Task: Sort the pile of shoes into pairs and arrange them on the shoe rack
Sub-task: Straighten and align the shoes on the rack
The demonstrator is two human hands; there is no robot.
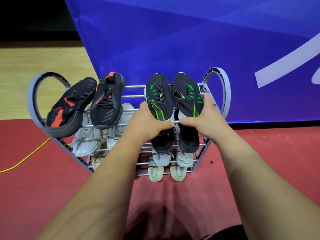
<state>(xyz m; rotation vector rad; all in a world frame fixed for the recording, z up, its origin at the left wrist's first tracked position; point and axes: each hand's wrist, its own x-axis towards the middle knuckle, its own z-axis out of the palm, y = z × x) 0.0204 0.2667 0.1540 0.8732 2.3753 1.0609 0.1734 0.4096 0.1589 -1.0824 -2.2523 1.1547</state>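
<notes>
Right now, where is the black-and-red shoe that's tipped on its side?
Head view: the tipped shoe lies at the top-left end of the shoe rack, beside its upright mate.

blue banner, yellow cable (red floor)

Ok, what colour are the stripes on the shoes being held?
Green, on black shoes; head view.

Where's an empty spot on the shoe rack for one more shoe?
Only a narrow strip of bare top bars shows, between the red-trimmed pair and the green-striped pair gripped by the left hand and right hand. Lower tiers are crowded with shoes. The red floor right of the rack looks open.
</notes>
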